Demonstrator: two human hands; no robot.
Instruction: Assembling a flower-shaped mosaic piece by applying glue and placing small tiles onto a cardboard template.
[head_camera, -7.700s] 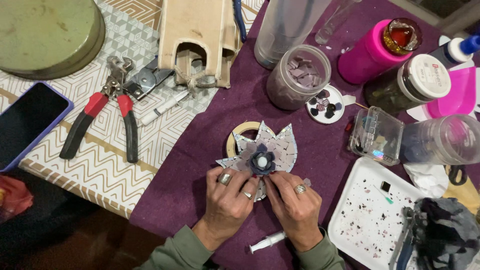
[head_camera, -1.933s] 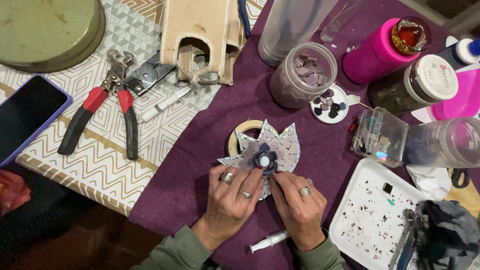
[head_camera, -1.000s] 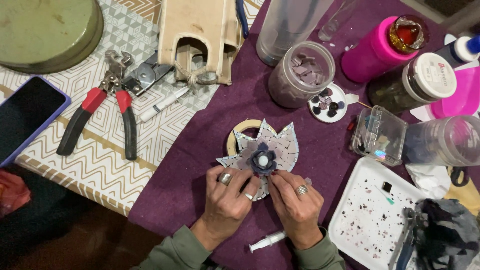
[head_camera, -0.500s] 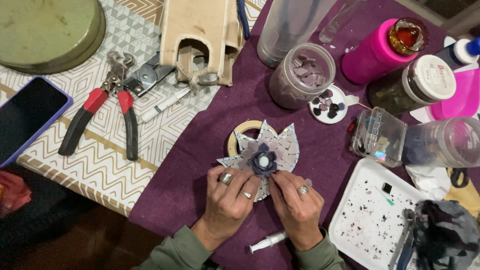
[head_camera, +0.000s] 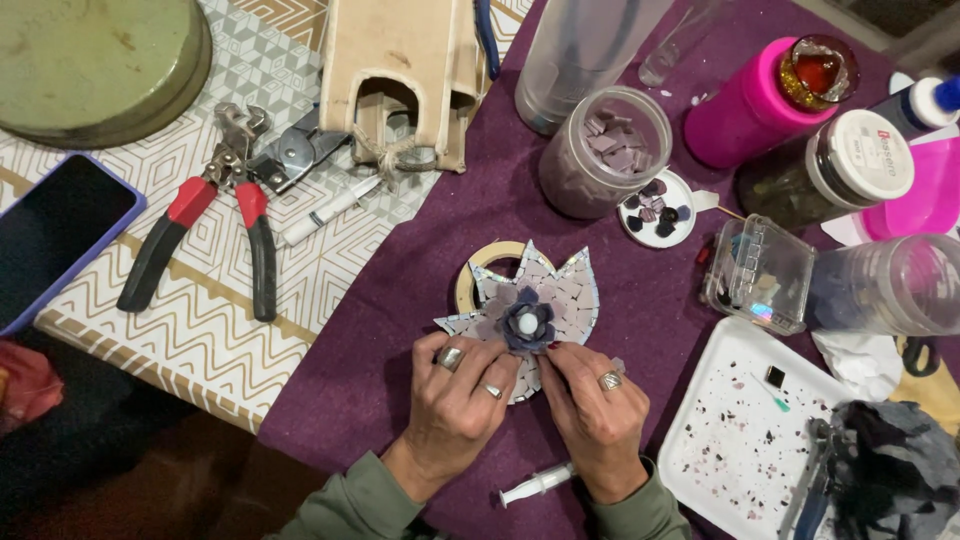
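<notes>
On purple cloth at table centre: mosaic flower (head_camera: 535, 300), atop tape roll (head_camera: 478, 272). Left hand (head_camera: 455, 400) and right hand (head_camera: 598, 412) side by side at its near edge, fingertips pinched tog. on lower petal. Syringe (head_camera: 537, 484) btwn wrists; white tray (head_camera: 740, 440) to right.

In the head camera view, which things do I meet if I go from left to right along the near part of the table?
Dark phone → red-handled pliers → left hand → right hand → white tray → dark crumpled cloth.
</notes>
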